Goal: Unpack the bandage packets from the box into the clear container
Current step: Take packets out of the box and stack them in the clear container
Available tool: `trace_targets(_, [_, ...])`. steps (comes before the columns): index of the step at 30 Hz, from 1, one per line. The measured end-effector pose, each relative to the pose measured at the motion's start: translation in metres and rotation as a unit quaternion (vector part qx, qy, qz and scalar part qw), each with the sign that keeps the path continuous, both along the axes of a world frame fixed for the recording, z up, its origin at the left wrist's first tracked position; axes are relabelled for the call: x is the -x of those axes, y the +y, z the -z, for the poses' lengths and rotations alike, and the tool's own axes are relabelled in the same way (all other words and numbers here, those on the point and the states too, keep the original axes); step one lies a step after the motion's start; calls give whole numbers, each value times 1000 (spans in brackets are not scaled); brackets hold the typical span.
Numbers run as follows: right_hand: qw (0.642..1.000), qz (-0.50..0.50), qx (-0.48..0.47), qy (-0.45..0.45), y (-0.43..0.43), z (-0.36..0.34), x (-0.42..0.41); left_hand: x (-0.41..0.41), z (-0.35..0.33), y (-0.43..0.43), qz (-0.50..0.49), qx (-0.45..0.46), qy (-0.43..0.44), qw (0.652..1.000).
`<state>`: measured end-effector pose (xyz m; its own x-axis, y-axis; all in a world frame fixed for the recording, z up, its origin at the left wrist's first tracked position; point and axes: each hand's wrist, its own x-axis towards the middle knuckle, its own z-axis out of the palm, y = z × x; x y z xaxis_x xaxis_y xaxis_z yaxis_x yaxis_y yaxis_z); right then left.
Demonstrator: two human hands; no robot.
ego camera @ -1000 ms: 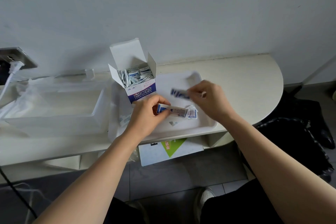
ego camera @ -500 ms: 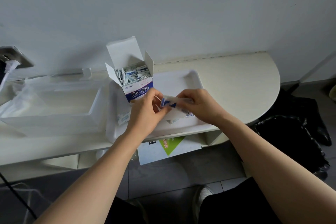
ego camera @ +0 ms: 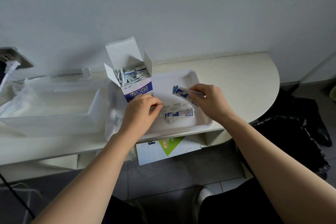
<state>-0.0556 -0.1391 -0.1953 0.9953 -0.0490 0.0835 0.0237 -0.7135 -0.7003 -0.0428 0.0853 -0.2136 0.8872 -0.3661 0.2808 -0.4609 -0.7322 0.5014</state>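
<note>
Head view: nearest the camera, both bare forearms are reaching forward over the front edge of the cream rounded tabletop (ego camera: 236,78). The left hand (ego camera: 140,112) is sitting low over the shallow whitish plastic tray (ego camera: 192,76). Its fingers are curling, with the tips meeting at the edge of the loose blue-and-white bandage packets (ego camera: 179,114) lying on the tray floor. Whether it is pinching one I cannot tell.

Half a second ago both hands were working together on one packet; now they are moving apart. The right hand (ego camera: 209,100) is gripping a small fan of packets (ego camera: 179,91) just above the tray, beyond the loose ones. The heap in the tray is looking fuller than a second ago, so the unpacking seems to be going a few packets at a time.

Just beyond the left hand, the open white-and-blue cardboard box (ego camera: 136,85) is standing at the tray's back left. It is crammed with packets, so I judge most of the job is remaining. The large clear plastic bin (ego camera: 54,100) is sitting to the left, well apart from both hands, and I am seeing no packets in it.
</note>
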Motion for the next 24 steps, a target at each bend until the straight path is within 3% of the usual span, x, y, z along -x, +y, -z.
trace_targets(7, [985, -143, -41, 91, 22, 1, 11, 7, -3, -17, 28, -15, -55, 998])
trace_targets(13, [994, -89, -38, 45, 11, 0, 7, 4, -6, -19, 23, 27, -39, 999])
trace_targets(17, [990, -108, -48, 81, 11, 0, 7, 3, -11, -12, 30, -1, 18, 999])
trace_targets(21, [995, -79, -36, 57, 9, 0, -1, 0, -24, 20, -60, -35, 101, 993])
trace_targets(24, [996, -61, -18, 60, 8, 1, -3, 4, -34, 45, -148, -150, 103, 972])
